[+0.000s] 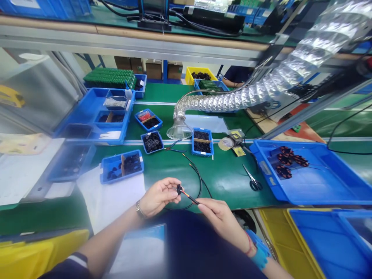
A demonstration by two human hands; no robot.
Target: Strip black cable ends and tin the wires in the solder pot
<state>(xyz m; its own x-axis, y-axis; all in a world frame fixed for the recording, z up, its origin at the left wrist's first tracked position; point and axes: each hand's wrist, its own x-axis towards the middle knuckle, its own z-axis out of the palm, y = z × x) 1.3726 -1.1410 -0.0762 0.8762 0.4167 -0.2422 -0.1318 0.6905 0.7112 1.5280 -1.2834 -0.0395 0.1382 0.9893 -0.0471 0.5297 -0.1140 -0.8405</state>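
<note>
In the head view, the person's left hand (158,197) is pinching a small black piece (179,189) between thumb and fingertips, closed firmly on it. The right hand (221,223) is gripping a black wire (200,184) between thumb and forefinger, and the wire's orange-marked end is meeting the piece. Whether that end is passing into the piece cannot be told from this angle. Both hands are holding these things in the air, well to the left of a big blue tray (308,197), while the wire's slack is looping down toward the green bench (223,186).

For close work like this, keeping the grip short near the wire's end and steadying the hands against each other looks wise, since a long free end tends to wander.

The forearms are angling inward from the lower corners of the view, with the wrists turned so the palms are partly facing each other. A wristwatch (140,210) is sitting on the left wrist, and a blue strap (258,248) is wrapping the right wrist.

Dark coils (285,162) are lying inside the big blue tray. Just left of it, a pair of black-handled scissors (253,180) is resting on the bench. Farther left of the tray, small blue bins (202,141) are holding dark parts, and a silver hose (232,99) is curving across beyond them.
</note>
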